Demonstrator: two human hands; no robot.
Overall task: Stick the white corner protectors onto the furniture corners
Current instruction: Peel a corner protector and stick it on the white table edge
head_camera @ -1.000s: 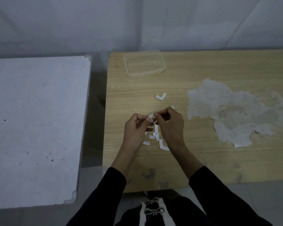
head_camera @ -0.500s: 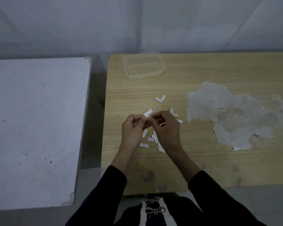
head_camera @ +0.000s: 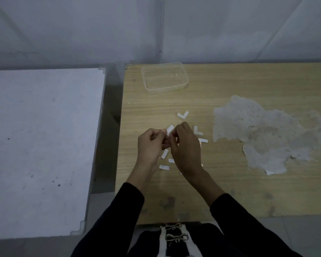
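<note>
Both hands meet above the wooden table (head_camera: 230, 86), pinching one small white corner protector (head_camera: 170, 129) between their fingertips. My left hand (head_camera: 150, 145) holds it from the left, my right hand (head_camera: 185, 145) from the right; a white flap sticks up between them. Two L-shaped white protectors lie on the wood, one (head_camera: 182, 115) beyond the hands and another (head_camera: 197, 131) just right of my right hand. Several small white strips (head_camera: 164, 167) lie scattered under and around the hands, partly hidden.
A clear plastic container (head_camera: 164, 77) stands at the wooden table's far left. A large patch of worn, peeled surface (head_camera: 267, 134) covers the table's right part. A white table (head_camera: 41, 145) stands to the left across a narrow gap, with clear protectors on its corners.
The hands have stayed together over the strips, shifting a little; the white flap now sticks up between the fingertips. The view has tilted slightly.
</note>
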